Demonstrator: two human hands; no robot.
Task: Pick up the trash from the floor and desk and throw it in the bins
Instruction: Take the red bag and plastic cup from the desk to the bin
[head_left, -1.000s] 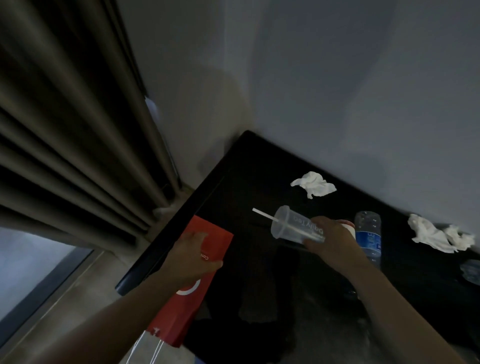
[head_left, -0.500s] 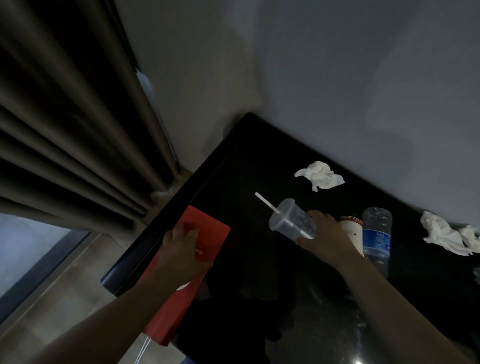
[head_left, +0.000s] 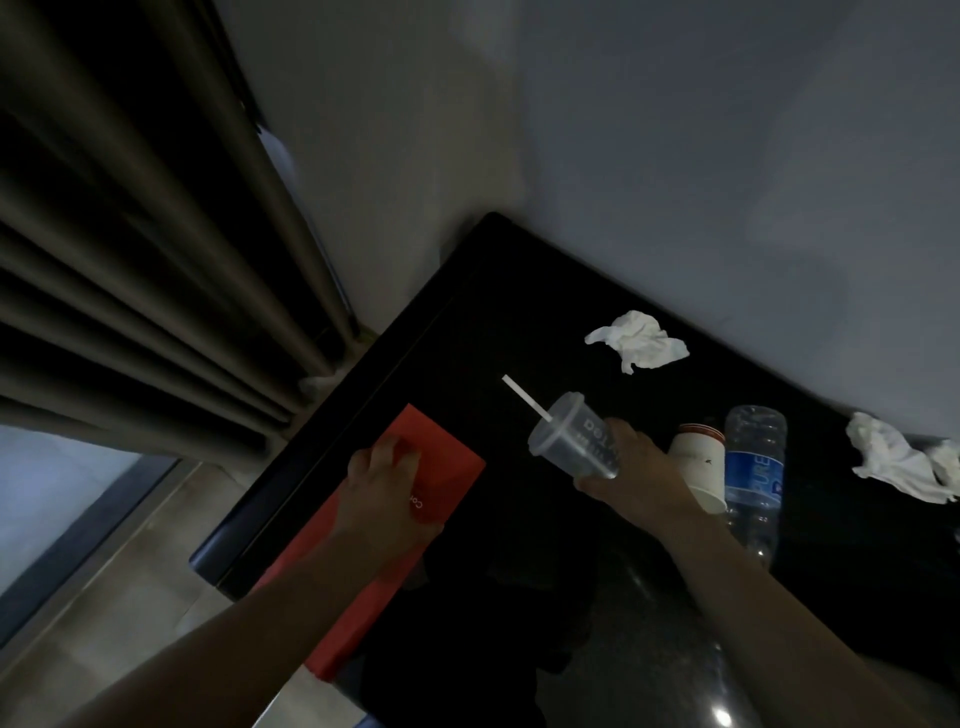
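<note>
Plastic cup (head_left: 571, 441) lies tilted in the right hand (head_left: 641, 480), which curls round it. The left hand (head_left: 384, 493) grips a red bag (head_left: 449, 460) at the left edge of the desk (head_left: 519, 312).

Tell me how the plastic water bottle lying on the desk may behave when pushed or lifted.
The water bottle lies on its side, so a push would probably roll it, unless the paper cup beside it blocks it. It looks clear and empty, so likely light and easy to dent.
</note>
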